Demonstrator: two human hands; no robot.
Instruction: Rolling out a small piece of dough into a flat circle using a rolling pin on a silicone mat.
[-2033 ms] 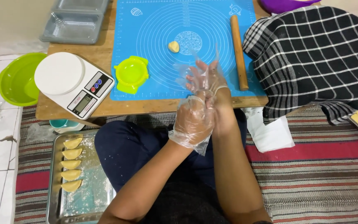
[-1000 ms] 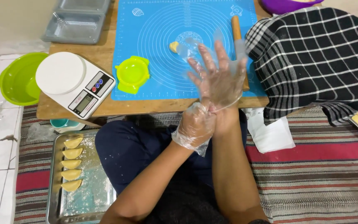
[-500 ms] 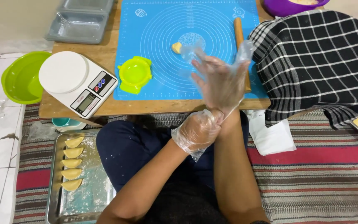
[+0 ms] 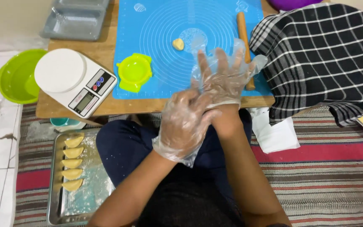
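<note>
Both my hands wear thin clear plastic gloves. My right hand is raised with fingers spread over the near edge of the blue silicone mat. My left hand grips the cuff of the right glove at the wrist. A small ball of yellow dough lies on the mat, beyond my fingers. A wooden rolling pin lies along the mat's right side. A yellow-green dumpling press rests on the mat's left edge.
A white kitchen scale sits on the low wooden table, a green bowl to its left. A checked cloth covers something at right. A metal tray with several folded pastries lies on the striped rug.
My right hand has risen and spread its fingers over the mat, while my left hand slid down to the glove's cuff at the wrist. The view shifted slightly.
</note>
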